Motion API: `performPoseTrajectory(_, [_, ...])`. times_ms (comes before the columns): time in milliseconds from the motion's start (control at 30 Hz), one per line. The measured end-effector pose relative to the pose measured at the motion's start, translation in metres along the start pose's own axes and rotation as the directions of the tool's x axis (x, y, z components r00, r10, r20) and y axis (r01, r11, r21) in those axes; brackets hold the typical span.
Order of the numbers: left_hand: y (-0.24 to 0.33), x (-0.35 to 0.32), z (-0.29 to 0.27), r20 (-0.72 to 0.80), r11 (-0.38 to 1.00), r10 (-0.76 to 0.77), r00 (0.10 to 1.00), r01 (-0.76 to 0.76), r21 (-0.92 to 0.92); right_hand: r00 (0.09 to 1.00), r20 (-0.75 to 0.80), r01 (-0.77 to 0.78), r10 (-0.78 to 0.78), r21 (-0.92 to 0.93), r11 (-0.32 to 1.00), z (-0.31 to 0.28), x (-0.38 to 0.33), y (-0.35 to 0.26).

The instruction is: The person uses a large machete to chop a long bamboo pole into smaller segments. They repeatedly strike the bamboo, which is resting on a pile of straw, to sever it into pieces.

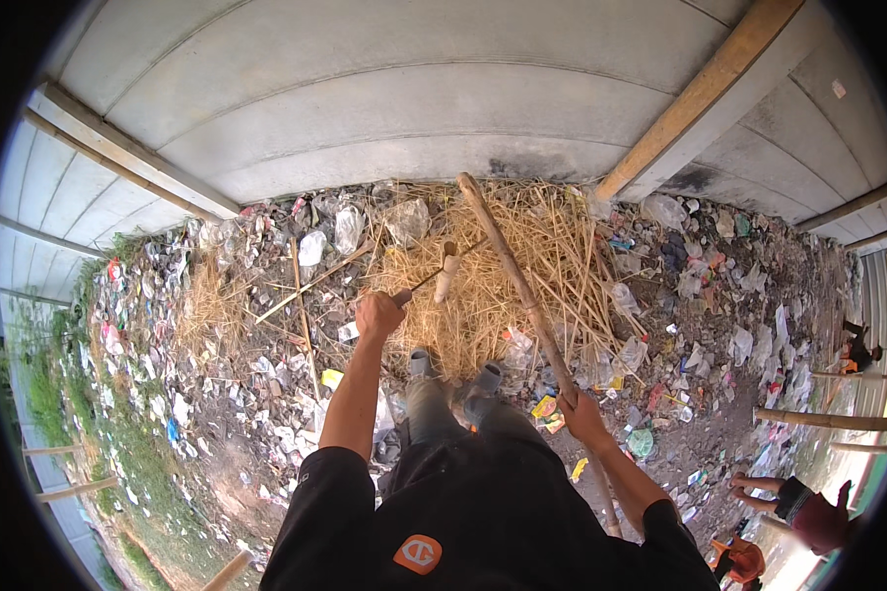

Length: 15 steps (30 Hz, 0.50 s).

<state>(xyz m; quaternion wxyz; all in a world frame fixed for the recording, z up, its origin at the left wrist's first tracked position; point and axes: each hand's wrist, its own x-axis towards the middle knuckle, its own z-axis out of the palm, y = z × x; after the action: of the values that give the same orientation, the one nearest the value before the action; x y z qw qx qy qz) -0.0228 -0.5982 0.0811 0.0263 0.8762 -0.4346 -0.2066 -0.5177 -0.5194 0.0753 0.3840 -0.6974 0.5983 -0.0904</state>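
Note:
My left hand [378, 316] is closed around the wooden handle of a tool with a thin dark blade [426, 281], which points forward and right. A short pale tube-like piece [445, 280] stands where the blade passes; I cannot tell whether they touch. My right hand [585, 419] grips a long, slightly crooked wooden pole [524, 286]. It slants from beside my right thigh up to the far wall's foot. Below the tools lies a heap of dry straw [468, 330], just ahead of my shoes.
Plastic litter [256, 394] covers the ground on both sides. Ahead rises a grey panel wall [414, 108] with a slanting bamboo prop [700, 98]. Loose sticks [301, 305] lie left of the straw. Other people [808, 512] are at the lower right.

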Motion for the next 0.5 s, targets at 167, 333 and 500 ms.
performPoseTrajectory(167, [-0.037,-0.006,0.006,0.019,1.000,-0.023,1.000,0.022,0.010,0.934,-0.353,0.122,-0.056,0.169,0.978,-0.144,0.052,-0.172])
performPoseTrajectory(333, [-0.028,0.007,0.000,-0.019,0.999,-0.040,0.999,0.040,-0.014,0.879,-0.470,0.294,0.085,0.673,0.679,-0.087,0.041,-0.125])
performPoseTrajectory(500, [-0.034,0.007,0.005,-0.129,0.997,0.016,0.992,-0.025,-0.070,0.992,0.063,-0.108,0.109,-0.015,0.994,-0.006,-0.012,-0.011])
